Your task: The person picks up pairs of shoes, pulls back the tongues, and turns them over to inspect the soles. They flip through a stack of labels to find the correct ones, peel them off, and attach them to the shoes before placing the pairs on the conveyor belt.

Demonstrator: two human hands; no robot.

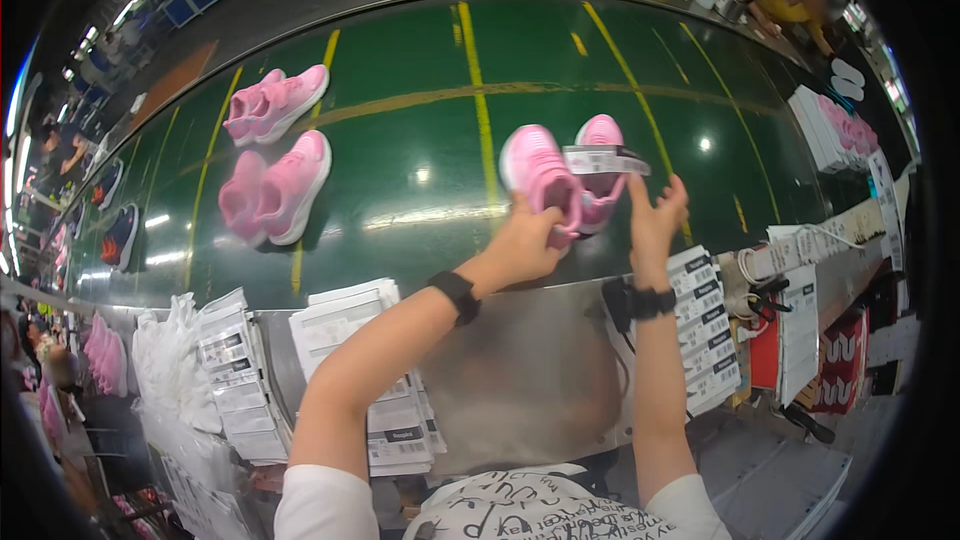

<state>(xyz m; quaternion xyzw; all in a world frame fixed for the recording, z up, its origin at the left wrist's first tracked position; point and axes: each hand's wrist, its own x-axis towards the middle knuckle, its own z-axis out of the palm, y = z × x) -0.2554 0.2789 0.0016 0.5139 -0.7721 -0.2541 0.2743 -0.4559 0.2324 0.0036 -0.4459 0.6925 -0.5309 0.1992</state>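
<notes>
a: so what are the hands up to here?

b: left hand [528, 238] is clamped on the heel end of the left pink shoe [533, 155]. right hand [658, 218] has its fingers spread apart, thumb right by the end of a white paper strip [590, 160] that lies across the top of the right pink shoe [601, 128]. can't tell if the thumb actually touches it tbh. both shoes are near the near edge of the green belt [380, 155].

a: why grab the heel though?

b: my guess, the toes point to the belt's far side, so heels are the easy reach. pinning one shoe probably keeps it steady while the other hand stays free.

a: much room?

b: decent. there's a broad stretch of green before the upper pink pair [278, 105] and lower pink pair [290, 190] toward the belt's left end. the near side looks tighter: a metal plate [525, 370] along the belt's near edge, plus right label sheets [703, 330] and left label sheets [335, 325] on that same side. i'd watch the wrists there, a low sweep could knock a stack.
</notes>
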